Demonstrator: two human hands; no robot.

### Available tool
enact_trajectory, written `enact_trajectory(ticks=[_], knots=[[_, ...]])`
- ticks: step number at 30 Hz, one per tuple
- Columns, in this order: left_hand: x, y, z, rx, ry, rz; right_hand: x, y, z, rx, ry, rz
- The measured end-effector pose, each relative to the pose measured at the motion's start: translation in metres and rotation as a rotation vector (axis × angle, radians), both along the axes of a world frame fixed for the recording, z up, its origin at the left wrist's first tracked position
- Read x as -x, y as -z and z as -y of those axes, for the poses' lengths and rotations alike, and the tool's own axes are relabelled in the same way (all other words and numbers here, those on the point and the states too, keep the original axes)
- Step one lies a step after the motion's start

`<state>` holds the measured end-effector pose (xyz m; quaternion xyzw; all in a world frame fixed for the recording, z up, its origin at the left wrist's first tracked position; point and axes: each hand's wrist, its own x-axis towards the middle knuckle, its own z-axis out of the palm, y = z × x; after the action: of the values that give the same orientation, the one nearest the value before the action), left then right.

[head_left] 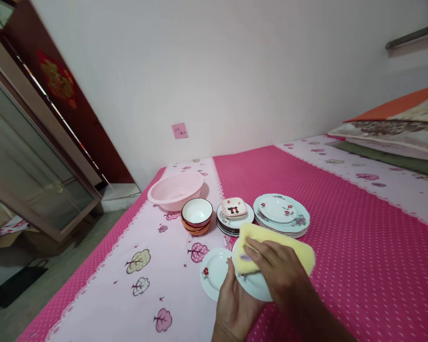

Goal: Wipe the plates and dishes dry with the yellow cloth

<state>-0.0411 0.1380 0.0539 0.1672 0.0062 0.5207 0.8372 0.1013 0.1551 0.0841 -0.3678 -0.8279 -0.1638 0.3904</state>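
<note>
A white plate [258, 289] rests in my left hand [234, 304], its thumb at the rim and its palm beneath. Over the plate's face, my right hand [280, 263] presses a folded yellow cloth [301, 249] that hides much of it. Just left of my hands, another small white plate [212, 273] with a red flower lies on the bedspread. Behind them sits a stack of dark-rimmed plates [240, 221] with a small square dish [234, 207] on top. To its right is a stack of flowered plates [301, 218].
Stacked bowls [196, 213] stand left of the plates, with a pink basin [176, 190] behind them. Folded bedding [395, 137] lies at the far right against the white wall [249, 76]. The bed's left edge drops to the floor [71, 270].
</note>
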Motion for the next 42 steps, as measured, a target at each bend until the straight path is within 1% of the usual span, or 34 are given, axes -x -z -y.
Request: enact_trajectory(ticks=[4, 7, 10, 14, 17, 19, 20, 22, 23, 24, 26, 27, 28, 30, 31, 32, 33, 34, 36, 39, 40, 42], knots=[[0.009, -0.008, -0.003, -0.044, -0.065, -0.057, -0.017, -0.006, -0.004, 0.063, 0.081, 0.012], [0.015, -0.009, -0.008, -0.037, -0.114, -0.061, -0.021, -0.005, -0.004, 0.11, 0.084, 0.003], [0.021, -0.005, -0.012, 0.017, -0.174, -0.059, -0.021, -0.002, 0.0, 0.164, 0.009, 0.03], [0.025, -0.001, -0.013, 0.086, -0.233, -0.108, -0.012, 0.0, 0.012, 0.301, -0.106, 0.032], [0.024, -0.003, -0.008, 0.12, -0.167, -0.146, 0.001, -0.002, 0.02, 0.389, -0.244, 0.05], [0.022, -0.006, -0.005, 0.197, -0.107, -0.168, 0.008, -0.006, 0.023, 0.412, -0.343, 0.018], [0.021, -0.007, -0.003, 0.245, -0.099, -0.174, 0.009, -0.009, 0.023, 0.406, -0.38, -0.023], [0.018, -0.006, -0.002, 0.319, -0.134, -0.165, 0.005, -0.02, 0.024, 0.415, -0.403, -0.13], [0.016, -0.005, -0.003, 0.336, -0.158, -0.155, 0.0, -0.027, 0.024, 0.456, -0.382, -0.194], [0.014, -0.004, -0.003, 0.34, -0.182, -0.148, -0.008, -0.034, 0.024, 0.522, -0.33, -0.264], [0.011, -0.002, -0.004, 0.339, -0.211, -0.167, -0.03, -0.049, 0.023, 0.684, -0.143, -0.451], [0.01, -0.001, -0.004, 0.342, -0.221, -0.204, -0.041, -0.056, 0.021, 0.714, -0.032, -0.54], [0.009, -0.001, -0.004, 0.347, -0.237, -0.257, -0.053, -0.06, 0.019, 0.685, 0.078, -0.623], [0.008, -0.001, -0.002, 0.357, -0.279, -0.382, -0.071, -0.064, 0.013, 0.621, 0.24, -0.704], [0.007, -0.002, 0.0, 0.361, -0.301, -0.44, -0.077, -0.063, 0.009, 0.598, 0.28, -0.737], [0.007, -0.002, 0.001, 0.365, -0.324, -0.489, -0.079, -0.061, 0.006, 0.599, 0.287, -0.769], [0.007, -0.002, 0.003, 0.372, -0.343, -0.527, -0.079, -0.059, 0.002, 0.623, 0.264, -0.808], [0.007, -0.002, 0.004, 0.379, -0.355, -0.556, -0.075, -0.057, 0.0, 0.677, 0.21, -0.852], [0.007, -0.001, 0.007, 0.391, -0.362, -0.597, -0.063, -0.053, -0.002, 0.851, 0.039, -0.923], [0.008, -0.001, 0.008, 0.4, -0.357, -0.634, -0.041, -0.051, 0.0, 1.128, -0.248, -0.953], [0.009, -0.003, 0.008, 0.386, -0.357, -0.639, -0.035, -0.05, 0.001, 1.2, -0.322, -0.958], [0.01, -0.008, 0.007, 0.336, -0.367, -0.641, -0.026, -0.047, 0.002, 1.293, -0.43, -0.982]])
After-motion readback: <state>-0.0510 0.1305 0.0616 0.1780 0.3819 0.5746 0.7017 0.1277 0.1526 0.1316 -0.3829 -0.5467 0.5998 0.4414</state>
